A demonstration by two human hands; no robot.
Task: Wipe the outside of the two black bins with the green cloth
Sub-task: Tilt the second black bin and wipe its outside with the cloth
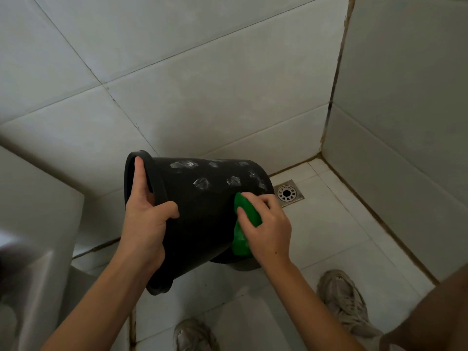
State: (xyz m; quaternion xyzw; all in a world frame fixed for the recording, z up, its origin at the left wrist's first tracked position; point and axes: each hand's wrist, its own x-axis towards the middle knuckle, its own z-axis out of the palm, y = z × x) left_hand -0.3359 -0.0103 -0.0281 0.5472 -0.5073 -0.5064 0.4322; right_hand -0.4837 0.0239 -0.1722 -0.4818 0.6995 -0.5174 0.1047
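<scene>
Two pale lace-up trainers (347,302) stand on a white tiled floor (329,236) at six o'clock, below a round black plastic bin (200,219) held tipped on its side in mid-frame. At nine o'clock of the bin, the left hand (145,221) grips its rolled rim, fingers hooked inside the mouth and thumb curled over the outer wall. At three o'clock, near the bin's base, the right hand (268,231) pinches a folded bright green cloth (244,224) and presses it against the matte wall. Whitish smudges mottle the bin's upper side. A square steel floor drain (288,193) sits just beyond the base, near the tiled corner.
</scene>
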